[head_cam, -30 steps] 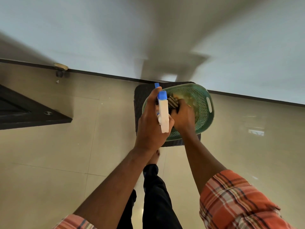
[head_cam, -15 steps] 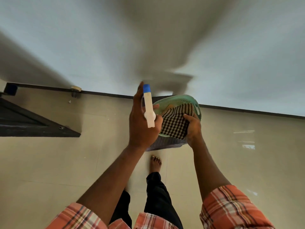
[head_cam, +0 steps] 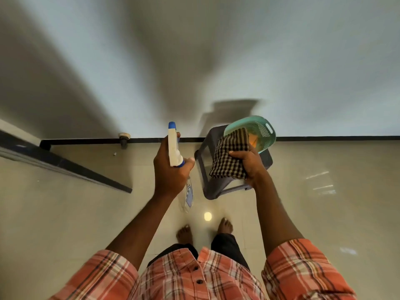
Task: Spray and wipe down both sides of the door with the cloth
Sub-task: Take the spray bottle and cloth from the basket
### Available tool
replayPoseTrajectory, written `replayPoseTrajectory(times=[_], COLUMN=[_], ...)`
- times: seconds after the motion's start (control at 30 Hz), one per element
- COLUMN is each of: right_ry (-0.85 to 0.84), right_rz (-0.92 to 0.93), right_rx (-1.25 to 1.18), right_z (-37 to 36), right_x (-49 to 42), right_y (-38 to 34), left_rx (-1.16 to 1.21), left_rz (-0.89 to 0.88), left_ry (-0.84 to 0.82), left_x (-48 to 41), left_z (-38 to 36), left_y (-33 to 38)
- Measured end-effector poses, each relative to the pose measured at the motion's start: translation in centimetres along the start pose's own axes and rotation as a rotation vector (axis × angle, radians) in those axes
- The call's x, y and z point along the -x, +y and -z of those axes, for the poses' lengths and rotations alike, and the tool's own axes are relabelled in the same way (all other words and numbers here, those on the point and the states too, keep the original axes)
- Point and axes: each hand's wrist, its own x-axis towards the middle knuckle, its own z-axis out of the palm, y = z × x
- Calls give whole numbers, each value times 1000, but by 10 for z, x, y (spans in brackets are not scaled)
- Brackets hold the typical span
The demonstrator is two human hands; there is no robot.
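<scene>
Left grip [head_cam: 170,173] wraps bottle [head_cam: 173,146]; cloth [head_cam: 229,158] fills right grip [head_cam: 252,166].

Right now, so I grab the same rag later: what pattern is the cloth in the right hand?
A small dark-and-cream check; the cloth shows best in the head view.

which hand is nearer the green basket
Right. The right hand, holding the cloth, is close in front of the basket; the left hand, gripping the spray bottle, is farther to its left.

Stool [head_cam: 203,169] w/ basket [head_cam: 268,135] below right hand [head_cam: 249,164]; floor [head_cam: 86,208] left of it open.
</scene>
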Motion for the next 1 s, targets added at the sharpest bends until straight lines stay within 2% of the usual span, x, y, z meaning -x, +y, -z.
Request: replayPoseTrajectory(times=[0.17,0.53,0.9,1.0], right_ry=[-42,-112,-235,-254], right_rz=[-23,141,194,231], right_rx=[-100,-232,-188,-161], right_z=[-42,-120,-257,-310], right_x=[63,184,278,292], right_y=[21,73,91,92], left_rx=[48,120,90,77], left_rz=[69,75,179,155], left_ry=[7,27,88,114], left_x=[39,125,165,160], left_z=[66,193,360,413], left_y=[-8,-2,-4,-10])
